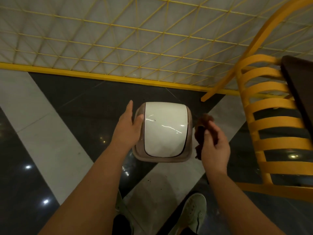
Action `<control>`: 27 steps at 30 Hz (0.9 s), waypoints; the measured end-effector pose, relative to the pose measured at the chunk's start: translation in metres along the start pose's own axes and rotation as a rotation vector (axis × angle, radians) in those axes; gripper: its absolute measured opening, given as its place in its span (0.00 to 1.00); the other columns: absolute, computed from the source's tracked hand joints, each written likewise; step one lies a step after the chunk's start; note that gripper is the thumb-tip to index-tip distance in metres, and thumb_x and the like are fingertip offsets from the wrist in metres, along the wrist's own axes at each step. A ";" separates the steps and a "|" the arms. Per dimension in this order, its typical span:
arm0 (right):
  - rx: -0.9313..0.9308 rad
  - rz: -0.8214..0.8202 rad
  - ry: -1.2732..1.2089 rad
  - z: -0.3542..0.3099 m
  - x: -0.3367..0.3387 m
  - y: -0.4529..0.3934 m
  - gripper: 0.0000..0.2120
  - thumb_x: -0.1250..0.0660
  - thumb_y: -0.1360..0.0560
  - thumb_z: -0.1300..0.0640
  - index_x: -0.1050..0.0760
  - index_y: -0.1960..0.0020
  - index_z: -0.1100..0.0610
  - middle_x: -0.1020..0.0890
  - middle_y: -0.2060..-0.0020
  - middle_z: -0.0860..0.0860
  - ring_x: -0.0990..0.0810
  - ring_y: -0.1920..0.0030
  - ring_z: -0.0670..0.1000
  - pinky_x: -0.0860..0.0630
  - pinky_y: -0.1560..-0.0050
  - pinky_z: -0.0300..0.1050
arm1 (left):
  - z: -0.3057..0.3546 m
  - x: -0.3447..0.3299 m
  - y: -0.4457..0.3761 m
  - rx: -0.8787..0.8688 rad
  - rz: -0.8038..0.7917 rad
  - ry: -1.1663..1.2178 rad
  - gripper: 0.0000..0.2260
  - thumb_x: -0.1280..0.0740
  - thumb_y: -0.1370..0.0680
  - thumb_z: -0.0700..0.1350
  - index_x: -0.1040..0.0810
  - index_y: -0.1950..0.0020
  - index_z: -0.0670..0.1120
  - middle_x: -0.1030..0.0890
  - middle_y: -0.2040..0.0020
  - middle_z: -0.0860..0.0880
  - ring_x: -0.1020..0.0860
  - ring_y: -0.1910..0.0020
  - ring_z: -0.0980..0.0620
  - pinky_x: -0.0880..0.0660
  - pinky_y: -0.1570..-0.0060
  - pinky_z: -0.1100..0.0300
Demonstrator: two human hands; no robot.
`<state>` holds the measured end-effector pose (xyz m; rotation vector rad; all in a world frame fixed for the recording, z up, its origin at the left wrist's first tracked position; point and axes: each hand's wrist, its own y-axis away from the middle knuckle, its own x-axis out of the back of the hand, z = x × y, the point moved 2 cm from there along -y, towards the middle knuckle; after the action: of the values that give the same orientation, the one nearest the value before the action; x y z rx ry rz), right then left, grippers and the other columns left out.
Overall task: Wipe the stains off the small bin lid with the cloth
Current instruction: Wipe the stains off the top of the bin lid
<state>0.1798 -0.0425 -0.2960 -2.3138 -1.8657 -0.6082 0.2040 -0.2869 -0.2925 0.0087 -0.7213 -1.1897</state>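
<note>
**Cloth held beside the bin, left hand steadying the lid's edge**

The right hand's fingers [213, 131] are curled around a bunched dark brown cloth [201, 131], thumb pressed against its fold, gripping it just off the right side of the small bin [162, 156]. The cloth hangs in the air, close to the bin's rim but not on the lid. The right hand [216, 146] hovers above the floor, its forearm running back toward the lower right.

The left hand [128, 128] is open, fingers straight and held together, pointing away from the person. Its thumb rests on the left rim of the bin, next to the white swing lid [165, 131]; it grasps nothing.

The lid is glossy and domed, set in a beige-brown frame. A small dark mark shows near its upper middle, among streaks of reflected light.

The bin stands on a polished floor [50, 133] of dark and pale tiles. A yellow mesh fence [118, 48] runs behind it, and a yellow slatted chair [274, 133] stands to the right. A pale sneaker [193, 212] shows below.
</note>
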 end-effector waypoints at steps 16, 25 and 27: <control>-0.215 -0.215 -0.012 0.001 -0.027 0.018 0.22 0.44 0.18 0.53 0.40 0.25 0.42 0.34 0.28 0.45 0.35 0.29 0.52 0.33 0.33 0.54 | -0.010 -0.001 0.005 0.137 -0.070 0.141 0.24 0.39 0.20 0.45 0.38 0.25 0.58 0.31 0.27 0.51 0.31 0.30 0.46 0.32 0.32 0.42; 0.247 -0.105 0.359 -0.021 -0.042 0.016 0.22 0.38 0.21 0.62 0.32 0.29 0.49 0.33 0.30 0.48 0.39 0.30 0.48 0.44 0.31 0.40 | -0.009 -0.003 0.007 0.118 -0.034 0.143 0.26 0.33 0.22 0.43 0.36 0.25 0.56 0.27 0.30 0.51 0.29 0.33 0.49 0.29 0.35 0.44; 0.373 -0.156 0.505 -0.030 -0.051 0.014 0.22 0.37 0.22 0.63 0.32 0.29 0.50 0.33 0.30 0.49 0.40 0.29 0.50 0.44 0.31 0.41 | -0.010 -0.004 0.007 0.110 -0.011 0.175 0.26 0.33 0.23 0.44 0.34 0.26 0.56 0.25 0.32 0.51 0.27 0.35 0.50 0.27 0.37 0.44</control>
<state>0.1781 -0.1020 -0.2851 -1.6111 -1.7389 -0.7076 0.2138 -0.2845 -0.2995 0.2066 -0.6318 -1.1423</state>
